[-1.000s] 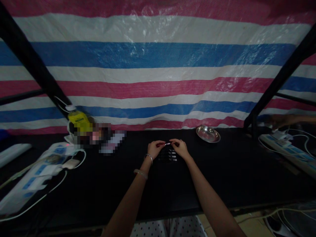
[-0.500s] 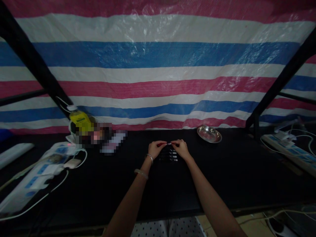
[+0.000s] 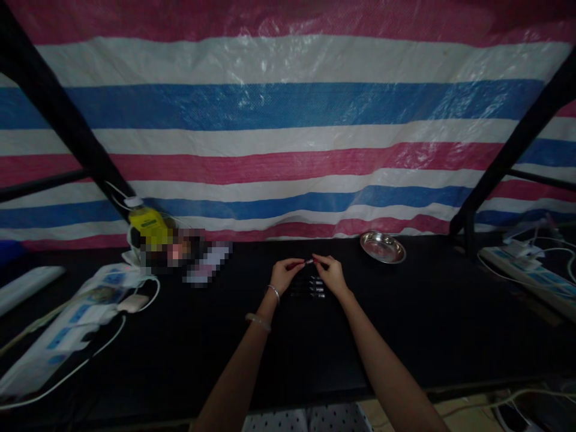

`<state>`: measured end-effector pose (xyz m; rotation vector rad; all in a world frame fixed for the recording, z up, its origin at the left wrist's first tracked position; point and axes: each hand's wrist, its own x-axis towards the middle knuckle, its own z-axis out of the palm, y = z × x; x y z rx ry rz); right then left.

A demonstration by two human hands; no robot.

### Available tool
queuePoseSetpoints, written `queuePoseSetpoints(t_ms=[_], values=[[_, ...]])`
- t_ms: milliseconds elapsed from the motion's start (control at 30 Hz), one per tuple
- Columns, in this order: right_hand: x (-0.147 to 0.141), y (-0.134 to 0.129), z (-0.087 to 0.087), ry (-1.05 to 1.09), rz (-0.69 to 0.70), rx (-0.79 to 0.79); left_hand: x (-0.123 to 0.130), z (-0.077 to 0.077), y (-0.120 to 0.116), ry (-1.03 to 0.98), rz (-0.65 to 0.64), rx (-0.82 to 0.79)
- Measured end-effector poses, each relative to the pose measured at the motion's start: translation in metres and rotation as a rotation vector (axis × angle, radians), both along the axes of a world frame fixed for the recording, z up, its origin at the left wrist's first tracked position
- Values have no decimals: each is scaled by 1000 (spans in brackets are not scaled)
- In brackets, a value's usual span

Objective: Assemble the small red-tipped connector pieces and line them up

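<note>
My left hand (image 3: 283, 275) and my right hand (image 3: 330, 273) meet above the middle of a black table (image 3: 288, 336), fingertips pinching the two ends of a small red stick-shaped piece (image 3: 304, 263) with a silver tip. Just below my hands lies a row of several dark, slim pieces with silver ends (image 3: 310, 287) on the table. My left wrist wears two bracelets.
A shallow metal dish (image 3: 383, 247) sits at the back right. Power strips with white cables lie at the left (image 3: 76, 312) and right (image 3: 526, 273). A yellow bottle (image 3: 146, 223) stands back left. A striped tarp (image 3: 288, 138) hangs behind, between black frame bars.
My hands stay together on the red piece with almost no shift. A co-worker's arm seen at the far right a second ago is gone.
</note>
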<state>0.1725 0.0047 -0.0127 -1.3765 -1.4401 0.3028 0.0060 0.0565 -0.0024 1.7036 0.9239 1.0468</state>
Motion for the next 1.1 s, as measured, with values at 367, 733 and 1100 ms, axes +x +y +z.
queuePoseSetpoints(t_ms=[367,733,1100], values=[[-16,-9,23,77,-65,146,2,-2,-1,-31,44,37],[-1,0,9,289,-12,31,-3,4,-2,99,-22,13],[20,-1,4,191,142,-154,-16,5,1,246,4,143]])
